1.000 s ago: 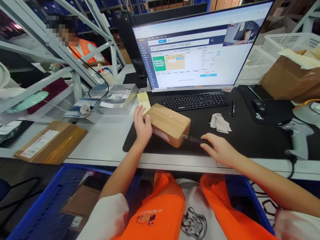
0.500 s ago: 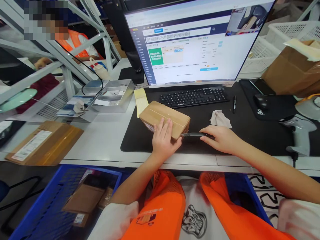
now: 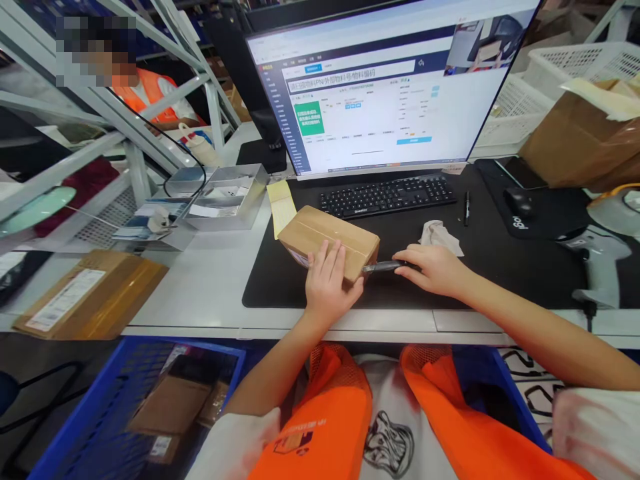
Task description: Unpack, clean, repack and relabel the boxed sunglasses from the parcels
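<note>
A small brown cardboard box [image 3: 320, 233] sealed with tape lies on the black desk mat [image 3: 480, 267] in front of the keyboard [image 3: 387, 195]. My left hand [image 3: 327, 283] rests flat on the box's near side, fingers stretched over its top. My right hand [image 3: 433, 269] is closed on a dark utility knife [image 3: 383, 267], whose tip touches the box's right end.
A monitor [image 3: 390, 87] stands behind the keyboard. A crumpled cloth [image 3: 440, 237], a pen [image 3: 467, 208], a mouse [image 3: 517, 200] and a barcode scanner [image 3: 600, 260] lie to the right. Left are a metal tray [image 3: 227, 197] and a flat parcel [image 3: 90, 293]. A blue crate [image 3: 125, 407] sits below. Another person in orange sits far left.
My left hand moved from the box's far left end to its near side and now lies over its top. My right hand brought the knife up to the box's right end.
</note>
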`<state>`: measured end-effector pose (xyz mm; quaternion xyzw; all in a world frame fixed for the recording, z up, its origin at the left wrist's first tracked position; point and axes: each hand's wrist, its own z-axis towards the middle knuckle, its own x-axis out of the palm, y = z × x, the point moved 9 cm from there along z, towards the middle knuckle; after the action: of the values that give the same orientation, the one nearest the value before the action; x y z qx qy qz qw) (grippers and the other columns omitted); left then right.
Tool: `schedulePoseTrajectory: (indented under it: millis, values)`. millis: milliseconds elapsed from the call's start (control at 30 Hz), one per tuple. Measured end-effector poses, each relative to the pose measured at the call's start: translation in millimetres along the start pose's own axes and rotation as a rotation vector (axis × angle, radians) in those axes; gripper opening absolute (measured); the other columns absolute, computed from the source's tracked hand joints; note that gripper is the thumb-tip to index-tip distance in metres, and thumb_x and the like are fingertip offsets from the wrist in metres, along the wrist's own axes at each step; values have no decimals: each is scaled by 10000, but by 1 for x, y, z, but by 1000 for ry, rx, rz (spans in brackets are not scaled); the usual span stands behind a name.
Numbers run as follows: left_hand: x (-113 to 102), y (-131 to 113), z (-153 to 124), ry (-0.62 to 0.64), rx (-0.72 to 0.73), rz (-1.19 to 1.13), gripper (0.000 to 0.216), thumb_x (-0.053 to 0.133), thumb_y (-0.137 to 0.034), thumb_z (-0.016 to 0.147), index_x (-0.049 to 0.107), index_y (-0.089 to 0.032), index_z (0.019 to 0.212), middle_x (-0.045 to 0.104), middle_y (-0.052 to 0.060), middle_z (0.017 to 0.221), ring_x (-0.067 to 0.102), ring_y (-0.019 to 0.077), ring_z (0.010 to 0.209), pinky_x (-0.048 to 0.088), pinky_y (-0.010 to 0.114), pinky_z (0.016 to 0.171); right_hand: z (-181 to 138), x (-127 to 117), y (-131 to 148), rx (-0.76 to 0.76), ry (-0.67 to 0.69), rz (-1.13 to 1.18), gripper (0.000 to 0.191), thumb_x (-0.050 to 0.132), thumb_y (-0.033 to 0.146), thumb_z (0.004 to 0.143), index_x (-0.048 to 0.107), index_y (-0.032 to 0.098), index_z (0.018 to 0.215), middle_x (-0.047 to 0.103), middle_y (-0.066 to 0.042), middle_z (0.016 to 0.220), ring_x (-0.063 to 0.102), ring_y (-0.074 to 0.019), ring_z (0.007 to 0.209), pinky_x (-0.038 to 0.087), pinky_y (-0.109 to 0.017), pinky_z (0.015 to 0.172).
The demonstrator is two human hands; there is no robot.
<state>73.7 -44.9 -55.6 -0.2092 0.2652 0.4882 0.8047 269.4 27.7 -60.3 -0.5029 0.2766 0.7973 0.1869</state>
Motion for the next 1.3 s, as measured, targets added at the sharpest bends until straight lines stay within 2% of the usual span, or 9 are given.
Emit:
schedulePoseTrajectory:
  millis: [267,433,533,600,733,867,1067,1167,1300]
  values:
    - [-6,4,5,108,4,-88,639,626,-378,914,487,-142,1491,629,192,1439,525,353,1428,349,539,1216,-14,-13,-70,269,-107,14,384,537,488,970,747,180,1063,777,-115,993,721,-272,859,524,-377,755]
    - [-15,110,6,83,-239,-238,676,742,-505,839,564,-214,1422,413,184,1628,307,399,1556,290,623,1241,-43,-6,-76,474,-170,319,440,539,595,947,723,195,953,734,-80,838,674,-237,730,522,-374,712]
    - [14,168,-5,192,-528,-586,915,777,-602,776,437,-188,1517,474,233,1564,536,387,1401,478,582,1128,-47,16,-63,596,-197,742,529,562,716,903,700,209,968,737,-93,922,696,-251,876,570,-393,788]
    - [24,174,-9,198,-643,-747,924,784,-592,777,413,-188,1520,573,220,1467,664,332,1244,567,511,1040,-39,31,-41,627,-189,1014,542,626,744,854,692,238,1038,726,-103,1150,677,-264,1082,579,-424,910]
    - [-7,136,-5,71,-638,-600,632,759,-443,855,547,-225,1409,669,135,1330,704,255,1129,603,406,983,-10,38,-6,641,-194,1344,474,677,717,836,618,248,868,669,-63,1305,606,-274,1257,571,-437,977]
    - [-34,82,-15,104,-533,-402,425,712,-354,899,641,-237,1302,652,99,1244,702,178,930,612,266,698,9,15,-19,667,-270,1292,482,663,719,828,551,251,831,712,-55,1208,659,-278,1132,581,-404,857]
    - [-39,17,-21,28,-199,-87,298,690,-236,925,699,-240,1223,639,145,1346,647,284,1191,506,436,941,23,-42,-32,527,-327,462,414,569,618,932,660,220,872,714,-98,1168,660,-286,1102,537,-430,919]
    - [-33,-2,-15,45,-78,-91,292,639,-188,961,679,-236,1247,724,94,1290,629,258,1254,406,422,952,36,-55,11,377,-245,-2,332,542,473,985,724,197,1011,732,-121,1071,690,-285,987,535,-412,839]
    - [-30,-3,-11,29,-91,-99,264,629,-193,972,683,-235,1227,750,56,1266,657,222,1193,359,409,892,50,-33,72,180,41,-153,385,473,340,1046,655,211,1360,750,-104,1161,716,-262,985,529,-361,779]
